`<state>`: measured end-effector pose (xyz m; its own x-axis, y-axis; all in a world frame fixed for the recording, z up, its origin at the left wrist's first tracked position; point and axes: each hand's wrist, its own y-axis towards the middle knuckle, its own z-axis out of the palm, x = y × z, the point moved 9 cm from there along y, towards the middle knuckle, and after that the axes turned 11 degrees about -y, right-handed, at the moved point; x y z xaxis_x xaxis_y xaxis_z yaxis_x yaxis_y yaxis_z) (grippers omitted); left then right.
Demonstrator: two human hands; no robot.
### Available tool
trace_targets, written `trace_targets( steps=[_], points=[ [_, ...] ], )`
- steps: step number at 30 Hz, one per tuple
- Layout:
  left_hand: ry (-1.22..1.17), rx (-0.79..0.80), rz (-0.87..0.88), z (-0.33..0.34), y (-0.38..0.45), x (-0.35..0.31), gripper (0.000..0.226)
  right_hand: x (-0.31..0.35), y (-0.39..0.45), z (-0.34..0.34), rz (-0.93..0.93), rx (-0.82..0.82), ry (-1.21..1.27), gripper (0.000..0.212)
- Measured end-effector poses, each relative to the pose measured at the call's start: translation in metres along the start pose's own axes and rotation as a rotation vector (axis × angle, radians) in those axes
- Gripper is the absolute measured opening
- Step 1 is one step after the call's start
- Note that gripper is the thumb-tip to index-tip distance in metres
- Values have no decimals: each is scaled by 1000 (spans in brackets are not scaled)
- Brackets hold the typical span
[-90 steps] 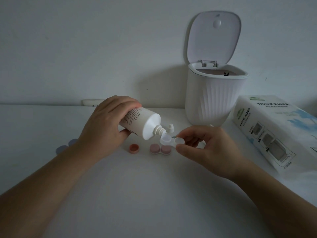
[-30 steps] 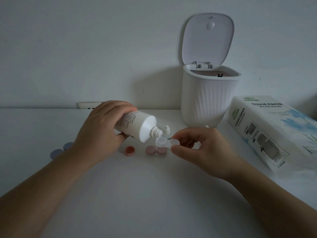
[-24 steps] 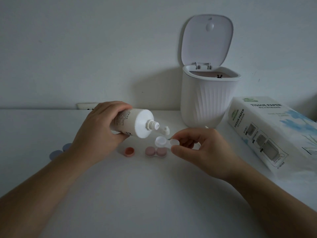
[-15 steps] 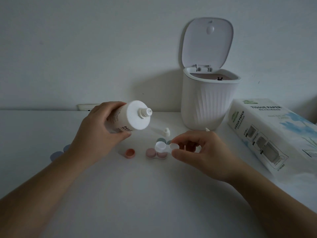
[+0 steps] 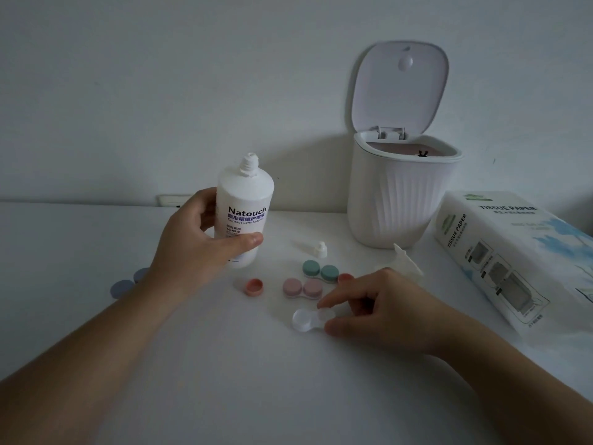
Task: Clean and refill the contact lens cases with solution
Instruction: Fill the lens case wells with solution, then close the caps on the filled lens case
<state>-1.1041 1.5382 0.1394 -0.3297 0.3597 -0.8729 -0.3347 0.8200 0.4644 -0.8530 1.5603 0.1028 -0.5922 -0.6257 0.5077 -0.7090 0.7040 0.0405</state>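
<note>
My left hand (image 5: 195, 252) grips the white contact lens solution bottle (image 5: 244, 207) upright, with its nozzle uncapped. My right hand (image 5: 382, 311) pinches the right well of an open clear lens case (image 5: 309, 320) that lies on the white table (image 5: 224, 380). Behind it sit a closed pink lens case (image 5: 302, 288) and a closed green lens case (image 5: 320, 271). One loose coral cap (image 5: 253, 286) lies to the left, another coral cap (image 5: 345, 278) just beyond my right fingers. The bottle's small white cap (image 5: 317, 249) rests further back.
A white ribbed bin (image 5: 398, 200) with its lid raised stands at the back right. A tissue paper pack (image 5: 516, 252) lies along the right side. Two blue-grey caps (image 5: 123, 288) sit left of my left wrist. A small white plastic piece (image 5: 409, 261) lies near the bin.
My left hand has turned the bottle from tilted over the clear case to upright and drawn it left. My right hand has lowered the clear case onto the table nearer me.
</note>
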Motion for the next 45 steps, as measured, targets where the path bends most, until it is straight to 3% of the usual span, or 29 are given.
trace_targets(
  steps=[17, 20, 23, 26, 30, 33, 36, 39, 42, 45],
  points=[
    [-6, -38, -113, -7, 5, 20, 38, 0, -1, 3, 25, 35, -60, 22],
    [-1, -20, -126, -5, 4, 19, 43, 1, -1, 3, 22, 44, -68, 22],
    [14, -20, -124, -5, 2, 15, 65, 2, -1, 3, 20, 57, -62, 23],
    [118, -162, 31, -18, -3, -5, 86, 2, -1, 1, 11, 41, -38, 23],
    [231, -259, 402, -21, -26, -54, 63, -6, -1, -12, 21, -68, 17, 17],
    [187, -46, 490, 4, -38, -65, 41, -19, 0, -29, 61, -250, 45, 10],
    [136, 305, 382, 41, -47, -54, 31, -34, 3, -33, 127, -343, 2, 21],
    [234, 564, 253, 68, -58, -31, 35, -41, 6, -28, 177, -336, -104, 36],
    [358, 637, 208, 75, -61, -18, 42, -44, 8, -23, 217, -301, -232, 51],
    [387, 660, 187, 78, -62, -14, 50, -45, 9, -24, 227, -297, -274, 53]
  ],
)
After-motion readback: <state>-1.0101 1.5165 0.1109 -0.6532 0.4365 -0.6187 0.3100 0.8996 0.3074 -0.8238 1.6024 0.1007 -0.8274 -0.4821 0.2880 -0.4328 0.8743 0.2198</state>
